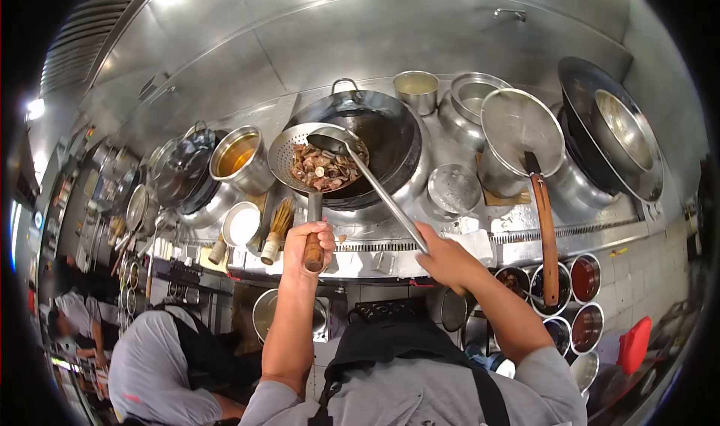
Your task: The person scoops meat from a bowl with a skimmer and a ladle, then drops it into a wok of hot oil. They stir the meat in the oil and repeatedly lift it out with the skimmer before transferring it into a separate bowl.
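Observation:
My left hand (pixel 313 247) is closed round the wooden handle of a perforated metal strainer (pixel 281 158). Browned pieces of food (pixel 324 168) lie in the strainer, which is over the left part of a large black wok (pixel 386 130). My right hand (pixel 444 257) grips the long metal handle of a ladle (pixel 328 142). The dark bowl of the ladle is at the upper part of the strainer, just above the food. Dark liquid glistens inside the wok.
Left of the wok stand a pot of amber liquid (pixel 236 153), a white-filled container (pixel 241 224) and a bamboo brush (pixel 280 223). To the right are a large sieve (pixel 523 130) and a tilted wok (pixel 577 96). A co-worker (pixel 157 366) bends at lower left.

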{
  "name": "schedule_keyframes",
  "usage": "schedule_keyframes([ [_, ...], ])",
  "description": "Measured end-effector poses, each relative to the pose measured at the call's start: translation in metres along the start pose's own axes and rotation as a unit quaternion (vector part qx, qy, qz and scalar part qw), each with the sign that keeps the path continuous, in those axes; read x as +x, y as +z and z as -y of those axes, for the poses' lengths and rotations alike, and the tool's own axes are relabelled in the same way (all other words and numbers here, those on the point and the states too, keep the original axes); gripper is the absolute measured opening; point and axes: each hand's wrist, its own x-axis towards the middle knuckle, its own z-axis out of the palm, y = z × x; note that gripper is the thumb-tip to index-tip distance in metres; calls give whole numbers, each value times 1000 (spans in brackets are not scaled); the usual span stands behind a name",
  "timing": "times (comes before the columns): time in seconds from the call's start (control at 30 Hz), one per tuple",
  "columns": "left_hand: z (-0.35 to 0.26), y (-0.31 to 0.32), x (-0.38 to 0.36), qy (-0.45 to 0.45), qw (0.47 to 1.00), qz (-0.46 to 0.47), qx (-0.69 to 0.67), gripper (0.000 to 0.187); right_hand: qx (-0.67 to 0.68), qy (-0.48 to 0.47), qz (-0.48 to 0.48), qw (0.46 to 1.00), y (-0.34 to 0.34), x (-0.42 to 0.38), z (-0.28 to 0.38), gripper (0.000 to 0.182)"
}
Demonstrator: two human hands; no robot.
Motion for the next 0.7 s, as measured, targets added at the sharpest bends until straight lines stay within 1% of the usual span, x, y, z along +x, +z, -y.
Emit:
schedule_keyframes([
  [0.07, -1, -6, 24, 15, 1000, -13, 9, 23, -23, -22, -21, 999, 8, 48, -8, 63],
  [0.1, -8, -12, 30, -3, 1000, -4, -8, 22, -31, -22, -31, 999, 13, 60, -7, 62],
  [0.17, -15, -21, 44, -7, 1000, 0, 15, 17, -43, -11, -44, 998, 18, 80, 2, 61],
  [0.23, -33, -31, 57, -25, 999, 15, 20, 12, -28, -25, -70, 997, 27, 106, 1, 61],
  [0.37, -53, -30, 62, -23, 999, 1, 49, 14, -30, -33, -139, 989, 45, 147, 0, 66],
  [0.47, -84, -42, 79, -39, 997, 10, 58, 14, 23, -18, -165, 986, 50, 168, 14, 67],
  [0.5, -94, -45, 81, -41, 997, 8, 61, 13, 23, -13, -176, 984, 52, 172, 18, 67],
  [0.53, -81, -30, 51, -22, 997, 7, 69, 13, 22, -18, -179, 983, 48, 136, 17, 67],
  [0.7, -115, -45, 62, -7, 996, 16, 90, 12, 69, 29, -194, 978, 54, 114, 37, 69],
])
